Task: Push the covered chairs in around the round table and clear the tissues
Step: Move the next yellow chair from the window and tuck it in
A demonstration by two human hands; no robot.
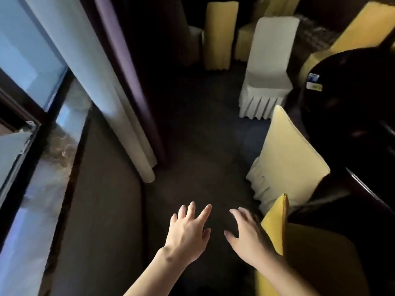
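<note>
Both hands spread, holding nothing: left hand [188, 231] over floor, right hand [248, 233] nearer, just beside nearest yellow chair [275, 225], backrest edge-on; round table [352, 99] farther right.

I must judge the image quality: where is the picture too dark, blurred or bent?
Head view: round table nearly black, daylight only from the window; curtain streaked by motion blur; wide-angle bending tilts the white-covered chair; both hands sharp.
</note>
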